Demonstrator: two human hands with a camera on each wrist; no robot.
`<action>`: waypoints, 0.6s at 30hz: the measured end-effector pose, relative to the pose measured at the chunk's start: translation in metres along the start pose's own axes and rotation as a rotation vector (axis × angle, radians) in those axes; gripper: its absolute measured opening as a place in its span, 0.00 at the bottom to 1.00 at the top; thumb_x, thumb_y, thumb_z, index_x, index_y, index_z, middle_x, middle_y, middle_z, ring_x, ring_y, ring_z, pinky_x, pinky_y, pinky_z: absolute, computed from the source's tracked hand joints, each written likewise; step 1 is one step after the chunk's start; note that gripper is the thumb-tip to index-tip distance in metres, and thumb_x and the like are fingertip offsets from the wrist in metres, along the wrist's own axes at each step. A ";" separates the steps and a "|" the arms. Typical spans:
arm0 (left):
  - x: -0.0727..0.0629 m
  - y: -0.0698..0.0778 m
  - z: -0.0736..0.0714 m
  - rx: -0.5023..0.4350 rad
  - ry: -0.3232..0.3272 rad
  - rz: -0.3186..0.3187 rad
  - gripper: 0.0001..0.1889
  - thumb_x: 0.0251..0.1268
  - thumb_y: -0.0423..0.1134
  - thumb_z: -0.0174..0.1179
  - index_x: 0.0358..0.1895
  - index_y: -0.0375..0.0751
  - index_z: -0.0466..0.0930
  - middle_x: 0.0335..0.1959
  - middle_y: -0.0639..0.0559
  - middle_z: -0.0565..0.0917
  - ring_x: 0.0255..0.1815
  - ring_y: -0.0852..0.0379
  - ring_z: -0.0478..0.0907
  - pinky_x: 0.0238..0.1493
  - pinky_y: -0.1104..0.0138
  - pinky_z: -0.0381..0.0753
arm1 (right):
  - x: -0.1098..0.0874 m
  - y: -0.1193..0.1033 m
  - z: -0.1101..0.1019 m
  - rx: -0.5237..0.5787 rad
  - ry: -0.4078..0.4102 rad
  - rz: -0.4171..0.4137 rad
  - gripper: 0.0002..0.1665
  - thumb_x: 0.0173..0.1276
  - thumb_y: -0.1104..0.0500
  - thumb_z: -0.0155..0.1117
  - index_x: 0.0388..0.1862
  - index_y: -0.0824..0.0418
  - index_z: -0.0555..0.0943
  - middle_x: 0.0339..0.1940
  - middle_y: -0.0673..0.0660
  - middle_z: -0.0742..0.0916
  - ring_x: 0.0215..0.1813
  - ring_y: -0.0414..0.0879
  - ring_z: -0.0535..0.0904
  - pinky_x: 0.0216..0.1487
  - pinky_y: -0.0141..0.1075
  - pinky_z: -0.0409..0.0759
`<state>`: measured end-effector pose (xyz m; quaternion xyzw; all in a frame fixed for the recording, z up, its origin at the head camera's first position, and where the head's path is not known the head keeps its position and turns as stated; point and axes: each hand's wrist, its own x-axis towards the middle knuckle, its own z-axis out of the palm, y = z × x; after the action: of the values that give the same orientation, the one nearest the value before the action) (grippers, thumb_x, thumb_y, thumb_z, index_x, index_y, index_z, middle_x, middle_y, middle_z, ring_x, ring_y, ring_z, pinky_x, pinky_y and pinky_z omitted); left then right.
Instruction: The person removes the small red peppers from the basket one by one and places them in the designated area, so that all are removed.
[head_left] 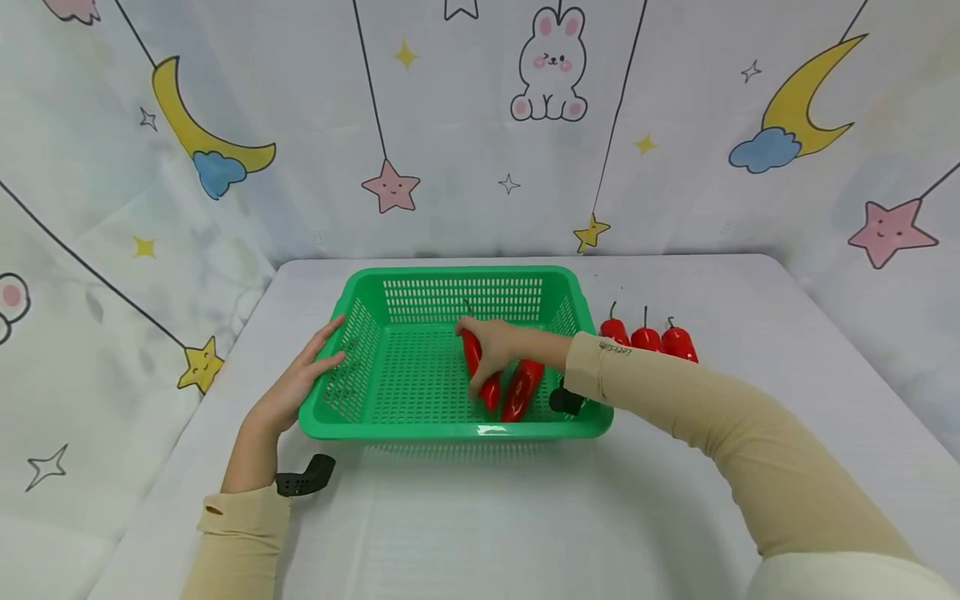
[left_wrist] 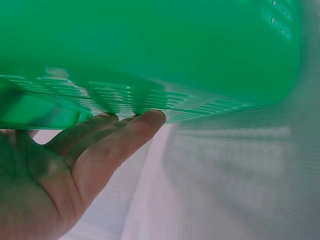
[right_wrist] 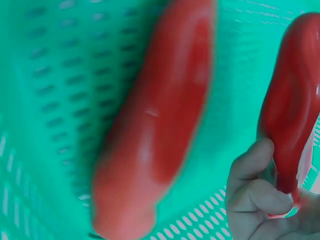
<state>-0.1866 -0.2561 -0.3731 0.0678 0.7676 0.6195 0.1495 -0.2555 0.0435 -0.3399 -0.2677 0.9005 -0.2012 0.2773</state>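
My right hand (head_left: 498, 343) reaches into the green plastic basket (head_left: 457, 431) and holds a red chili pepper (head_left: 472, 353) between thumb and fingers. In the right wrist view the fingers curl round one end of this pepper (right_wrist: 292, 95). A second red pepper (head_left: 522, 392) lies on the basket floor, to the right of the held one. At the basket's left side, my left hand (head_left: 288, 392) touches the rim and outer wall. The left wrist view shows its fingers (left_wrist: 117, 145) fairly straight against the slotted side.
Three more red peppers with dark stems (head_left: 647, 338) lie on the white table (head_left: 465, 517) to the right of the basket, partly hidden by my right sleeve (head_left: 675, 400). A patterned curtain (head_left: 465, 125) hangs behind the table and along its sides.
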 end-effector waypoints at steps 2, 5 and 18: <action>0.000 0.000 0.000 0.000 0.000 -0.002 0.30 0.73 0.47 0.40 0.73 0.62 0.37 0.72 0.46 0.38 0.52 0.41 0.63 0.41 0.64 0.74 | -0.002 -0.002 -0.006 0.026 0.003 -0.029 0.50 0.44 0.54 0.77 0.63 0.54 0.58 0.45 0.57 0.75 0.47 0.49 0.72 0.35 0.33 0.77; 0.000 0.000 0.000 -0.001 0.001 -0.006 0.30 0.73 0.47 0.40 0.73 0.63 0.37 0.72 0.46 0.38 0.53 0.41 0.63 0.41 0.65 0.74 | -0.008 -0.007 -0.015 0.069 0.005 -0.052 0.50 0.44 0.53 0.77 0.63 0.53 0.58 0.46 0.56 0.75 0.48 0.48 0.71 0.35 0.33 0.77; 0.000 0.002 0.002 0.003 0.004 -0.001 0.30 0.73 0.46 0.40 0.73 0.62 0.37 0.72 0.47 0.36 0.55 0.40 0.61 0.42 0.66 0.74 | -0.042 -0.011 -0.048 0.111 -0.002 -0.147 0.47 0.46 0.54 0.76 0.61 0.52 0.59 0.50 0.56 0.73 0.52 0.49 0.68 0.38 0.36 0.78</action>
<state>-0.1860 -0.2543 -0.3718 0.0665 0.7687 0.6186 0.1483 -0.2510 0.0697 -0.2814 -0.3175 0.8657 -0.2701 0.2772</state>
